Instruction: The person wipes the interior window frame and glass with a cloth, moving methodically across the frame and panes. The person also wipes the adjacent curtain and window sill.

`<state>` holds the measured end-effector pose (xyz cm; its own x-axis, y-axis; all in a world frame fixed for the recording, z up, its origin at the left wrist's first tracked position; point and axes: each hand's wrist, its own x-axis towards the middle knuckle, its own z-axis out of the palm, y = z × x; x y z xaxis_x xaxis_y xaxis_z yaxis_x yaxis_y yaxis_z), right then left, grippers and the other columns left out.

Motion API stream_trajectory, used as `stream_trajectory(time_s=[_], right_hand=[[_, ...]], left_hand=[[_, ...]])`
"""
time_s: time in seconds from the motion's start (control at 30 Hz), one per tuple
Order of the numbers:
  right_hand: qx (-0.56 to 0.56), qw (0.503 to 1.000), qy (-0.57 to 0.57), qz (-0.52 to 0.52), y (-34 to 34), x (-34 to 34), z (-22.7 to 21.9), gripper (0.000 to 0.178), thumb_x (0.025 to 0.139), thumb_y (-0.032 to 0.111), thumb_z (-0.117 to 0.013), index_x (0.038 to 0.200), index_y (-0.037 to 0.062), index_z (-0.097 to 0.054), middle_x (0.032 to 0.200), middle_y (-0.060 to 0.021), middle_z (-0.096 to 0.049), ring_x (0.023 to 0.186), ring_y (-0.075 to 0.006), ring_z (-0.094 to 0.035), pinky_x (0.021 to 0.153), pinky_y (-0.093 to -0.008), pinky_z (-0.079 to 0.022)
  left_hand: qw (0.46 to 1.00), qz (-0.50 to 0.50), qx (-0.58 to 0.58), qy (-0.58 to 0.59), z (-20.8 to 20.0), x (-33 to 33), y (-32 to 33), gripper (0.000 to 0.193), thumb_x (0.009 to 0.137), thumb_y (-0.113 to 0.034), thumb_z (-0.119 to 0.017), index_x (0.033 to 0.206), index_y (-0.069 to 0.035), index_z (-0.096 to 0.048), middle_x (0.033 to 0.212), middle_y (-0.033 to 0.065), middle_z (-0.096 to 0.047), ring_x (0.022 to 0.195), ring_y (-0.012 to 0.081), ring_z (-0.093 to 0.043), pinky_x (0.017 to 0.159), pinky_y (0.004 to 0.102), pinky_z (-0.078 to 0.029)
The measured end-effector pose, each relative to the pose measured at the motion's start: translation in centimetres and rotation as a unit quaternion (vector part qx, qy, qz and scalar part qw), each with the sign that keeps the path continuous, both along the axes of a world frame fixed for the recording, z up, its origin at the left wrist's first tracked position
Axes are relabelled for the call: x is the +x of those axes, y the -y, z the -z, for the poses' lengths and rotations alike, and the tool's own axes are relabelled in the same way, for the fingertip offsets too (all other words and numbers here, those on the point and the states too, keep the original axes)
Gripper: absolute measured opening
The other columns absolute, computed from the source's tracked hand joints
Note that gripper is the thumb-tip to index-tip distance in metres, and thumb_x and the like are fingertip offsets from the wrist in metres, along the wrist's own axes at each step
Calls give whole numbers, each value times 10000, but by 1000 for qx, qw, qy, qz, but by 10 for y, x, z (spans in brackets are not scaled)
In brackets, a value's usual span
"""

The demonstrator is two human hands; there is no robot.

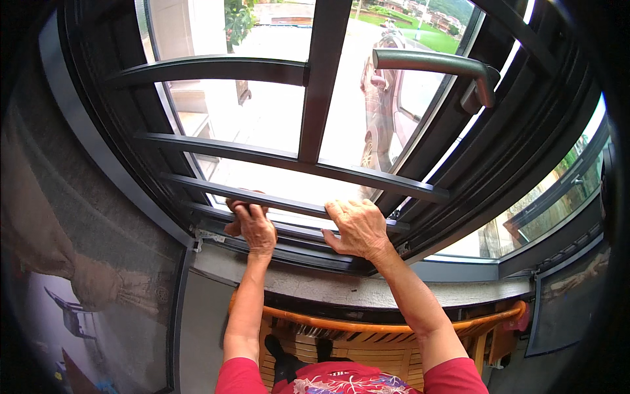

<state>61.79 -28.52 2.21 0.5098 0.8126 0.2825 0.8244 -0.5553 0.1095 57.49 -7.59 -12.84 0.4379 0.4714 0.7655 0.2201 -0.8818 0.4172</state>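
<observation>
A dark metal window frame with horizontal bars fills the middle of the view. My left hand is at the lower bars, its fingers bent and reaching in behind a bar. Something reddish-brown shows at its fingertips, partly hidden by the bar; I cannot tell what it is. To the right, my right hand is closed over the end part of the same bar, its fingers on top and the thumb stretched out to the left below.
A dark window handle juts out at the upper right. Below the window runs a pale sill. The curved orange rail of a slatted wooden bench stands beneath it. Mesh screens flank both sides. Outside, a car is parked.
</observation>
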Motion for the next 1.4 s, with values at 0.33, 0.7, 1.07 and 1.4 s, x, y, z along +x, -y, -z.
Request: stream_trajectory(time_s=[0.33, 0.7, 1.07, 1.4], right_hand=[[17, 1000, 11, -16, -3, 1, -5, 328, 761, 337, -664, 955, 88, -572, 785, -44, -601, 710, -194, -614, 621, -338, -467], [41, 999, -4, -14, 1, 4, 6, 487, 696, 335, -659, 1096, 80, -554, 902, -78, -622, 777, -224, -625, 663, -335, -466], [76, 996, 36, -40, 2, 7, 8, 453, 671, 379, -656, 1022, 108, -563, 772, -40, -566, 688, -213, -595, 618, -347, -462], [40, 999, 9, -27, 6, -4, -2, 573, 694, 364, -679, 1184, 103, -534, 998, -75, -596, 909, -232, -600, 758, -347, -480]], left_hand=[[891, -82, -402, 193, -23, 30, -42, 279, 999, -152, -337, 1169, 69, -331, 1197, 262, -317, 1106, 379, -464, 932, 528, -381], [954, 197, -226, -32, -6, 23, 129, 494, 878, -165, -600, 1289, 2, -381, 1127, 215, -426, 1083, 340, -439, 941, 430, -357], [921, 364, -138, 4, -13, 20, 162, 270, 876, -158, -567, 1106, -19, -533, 1029, 153, -532, 972, 311, -522, 882, 416, -420], [671, 309, -658, 148, -30, -8, 82, 91, 980, -57, -430, 1012, -35, -512, 909, 54, -598, 629, 119, -608, 537, 227, -508]])
